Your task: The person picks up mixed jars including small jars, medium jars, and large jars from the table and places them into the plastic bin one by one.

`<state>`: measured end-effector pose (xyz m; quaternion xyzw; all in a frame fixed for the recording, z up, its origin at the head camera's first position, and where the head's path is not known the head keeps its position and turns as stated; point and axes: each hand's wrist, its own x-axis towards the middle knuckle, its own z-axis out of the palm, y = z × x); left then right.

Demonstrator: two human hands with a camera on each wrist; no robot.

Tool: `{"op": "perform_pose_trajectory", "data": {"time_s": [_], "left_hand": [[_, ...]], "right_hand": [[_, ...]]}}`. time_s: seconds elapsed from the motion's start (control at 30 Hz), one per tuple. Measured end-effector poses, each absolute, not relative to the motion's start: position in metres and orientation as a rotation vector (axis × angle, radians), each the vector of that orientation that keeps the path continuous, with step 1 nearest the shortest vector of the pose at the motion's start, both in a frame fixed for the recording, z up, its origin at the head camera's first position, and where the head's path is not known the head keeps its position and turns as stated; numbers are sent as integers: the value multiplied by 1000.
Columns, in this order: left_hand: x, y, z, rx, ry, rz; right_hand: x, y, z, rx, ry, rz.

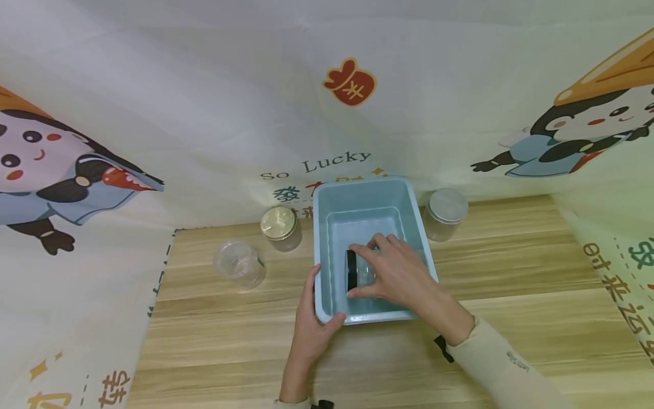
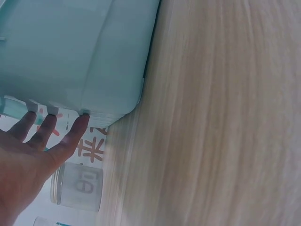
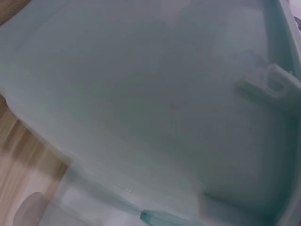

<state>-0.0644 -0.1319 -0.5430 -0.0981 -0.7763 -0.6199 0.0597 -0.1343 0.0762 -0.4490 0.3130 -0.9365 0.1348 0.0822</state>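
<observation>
A light blue plastic basin point(image 1: 425, 250) stands on the wooden table. Inside it, a clear jar point(image 1: 364, 272) with a black lid point(image 1: 351, 271) lies on its side. My right hand point(image 1: 398, 271) reaches over the basin's right side and grips this jar, thumb toward the front and fingers toward the back; the palm hides much of the jar. At the basin's front left corner, my left hand point(image 1: 310, 329) rests with its thumb at the front rim. In the left wrist view, the straight fingers point(image 2: 70, 136) touch the basin's outer wall.
Left of the basin are a jar with a gold-coloured lid point(image 1: 280, 224) and a clear open cup point(image 1: 240, 264). A jar with a silver lid point(image 1: 448, 207) stands at its back right. Printed cloth point(image 1: 245, 113) hangs behind the table point(image 1: 511, 272).
</observation>
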Motion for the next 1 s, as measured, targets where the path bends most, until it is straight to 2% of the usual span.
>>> {"op": "perform_pose_trajectory", "data": {"time_s": [1.0], "left_hand": [[-64,-131,-543,-293,-2342,-1882]], "right_hand": [[-138,70,-458,937,-2932,368]]}}
